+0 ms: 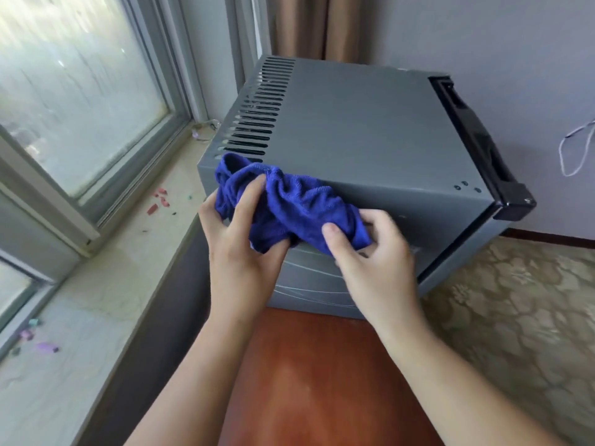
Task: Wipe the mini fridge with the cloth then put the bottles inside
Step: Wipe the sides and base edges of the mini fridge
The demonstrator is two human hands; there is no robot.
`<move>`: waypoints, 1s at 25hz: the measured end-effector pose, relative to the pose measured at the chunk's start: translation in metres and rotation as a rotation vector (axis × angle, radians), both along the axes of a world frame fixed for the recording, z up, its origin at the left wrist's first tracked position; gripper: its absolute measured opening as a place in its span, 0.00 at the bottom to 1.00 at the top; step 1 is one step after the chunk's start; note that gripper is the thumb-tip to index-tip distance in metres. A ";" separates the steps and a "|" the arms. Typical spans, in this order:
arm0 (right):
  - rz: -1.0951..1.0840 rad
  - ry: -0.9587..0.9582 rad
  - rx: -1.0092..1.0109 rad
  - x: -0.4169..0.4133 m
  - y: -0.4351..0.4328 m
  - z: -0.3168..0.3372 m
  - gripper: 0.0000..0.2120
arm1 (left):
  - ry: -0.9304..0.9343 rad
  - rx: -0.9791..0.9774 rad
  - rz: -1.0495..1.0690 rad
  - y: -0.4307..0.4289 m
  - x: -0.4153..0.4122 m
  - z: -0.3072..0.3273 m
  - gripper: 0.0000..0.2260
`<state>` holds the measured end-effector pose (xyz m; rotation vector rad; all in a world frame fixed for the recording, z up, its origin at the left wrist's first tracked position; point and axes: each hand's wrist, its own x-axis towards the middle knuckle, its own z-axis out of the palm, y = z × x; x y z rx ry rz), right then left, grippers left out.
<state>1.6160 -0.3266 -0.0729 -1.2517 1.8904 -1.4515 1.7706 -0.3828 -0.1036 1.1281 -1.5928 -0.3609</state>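
You have the cloth (289, 204) bunched against the near top edge of the fridge (363, 130), your left hand (244, 239) gripping its left end and your right hand (373, 249) pinching its right end. Fold it into a flat pad first; a wad only drags. Then sweep the grey top from the vent slots (260, 107) at 10 o'clock across to the black door (479, 136) at 2 o'clock, in overlapping passes. No bottles are in view. The fridge stands on a reddish wooden bench (315, 375). A sill (106, 278) with small coloured scraps runs at 9 o'clock under the window (64, 91); patterned carpet (521, 310) lies at 4 o'clock.
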 end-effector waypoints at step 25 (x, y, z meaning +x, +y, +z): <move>0.453 0.411 -0.421 -0.036 -0.008 -0.005 0.30 | 0.090 0.077 0.158 0.022 -0.057 -0.009 0.38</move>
